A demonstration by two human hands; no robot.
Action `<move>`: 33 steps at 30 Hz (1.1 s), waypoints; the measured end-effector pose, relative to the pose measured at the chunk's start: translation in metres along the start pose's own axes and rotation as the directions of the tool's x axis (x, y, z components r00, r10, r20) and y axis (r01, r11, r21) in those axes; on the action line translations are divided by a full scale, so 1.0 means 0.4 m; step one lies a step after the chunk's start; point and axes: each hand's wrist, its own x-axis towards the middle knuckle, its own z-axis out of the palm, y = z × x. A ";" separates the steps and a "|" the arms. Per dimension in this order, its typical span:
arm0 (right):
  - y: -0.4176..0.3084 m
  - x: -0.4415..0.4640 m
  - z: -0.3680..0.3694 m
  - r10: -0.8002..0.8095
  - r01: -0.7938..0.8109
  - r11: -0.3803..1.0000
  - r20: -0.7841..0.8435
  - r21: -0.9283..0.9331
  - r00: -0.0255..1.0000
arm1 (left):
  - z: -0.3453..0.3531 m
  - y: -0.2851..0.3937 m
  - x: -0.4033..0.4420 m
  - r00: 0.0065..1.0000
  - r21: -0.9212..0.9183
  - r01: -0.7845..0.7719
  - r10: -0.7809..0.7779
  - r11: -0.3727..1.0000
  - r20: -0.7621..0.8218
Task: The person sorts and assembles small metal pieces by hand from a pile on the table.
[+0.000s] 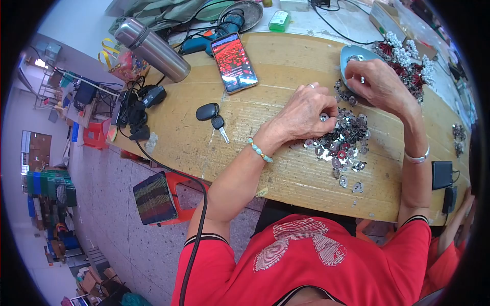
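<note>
My left hand, wearing a ring and a beaded bracelet, is at the left edge of a pile of small round metal pieces. Its thumb and index finger are curled in a pinch, with a small metal disc showing between them. Above the near edge of a light-blue dish, my right hand has its fingers pinched together. A tiny shiny piece shows at those fingertips; its exact shape is too small to tell. More metal pieces lie in the dish, partly hidden by the hand.
A phone with a lit screen, a key with fob and a steel flask occupy the table's left part. White-and-red beaded decorations stand beyond the dish. A black cable hangs past my left arm. Another person's arm is at right.
</note>
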 end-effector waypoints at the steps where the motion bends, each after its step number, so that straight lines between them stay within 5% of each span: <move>1: -0.005 0.001 0.000 0.001 -0.002 1.000 0.035 0.030 0.999 | 0.000 -0.001 0.000 1.000 -0.012 -0.012 0.012 1.000 -0.017; 10: -0.030 0.008 -0.007 -0.012 -0.048 0.962 0.216 0.267 0.976 | -0.011 0.011 0.006 0.976 -0.185 0.084 -0.118 0.979 -0.182; 14: -0.007 0.009 0.003 -0.185 0.101 0.930 0.212 0.354 0.960 | -0.004 -0.002 0.011 0.961 -0.197 0.080 -0.128 0.977 -0.244; 17: -0.019 0.007 -0.013 -0.059 -0.084 0.892 0.298 0.444 0.953 | -0.016 0.020 0.011 0.955 -0.278 0.119 -0.187 0.953 -0.230; 21: -0.011 0.005 -0.014 -0.081 -0.075 0.881 0.306 0.467 0.948 | -0.017 0.019 0.012 0.951 -0.313 0.172 -0.241 0.934 -0.196; 28: -0.003 0.008 -0.026 -0.104 0.012 0.946 0.265 0.325 0.959 | -0.015 0.025 0.011 0.946 -0.276 0.234 -0.283 0.932 -0.155; 33: 0.050 -0.001 -0.013 -0.017 0.018 0.999 0.058 -0.028 0.998 | -0.003 0.004 0.009 0.986 -0.090 0.078 -0.090 0.993 -0.139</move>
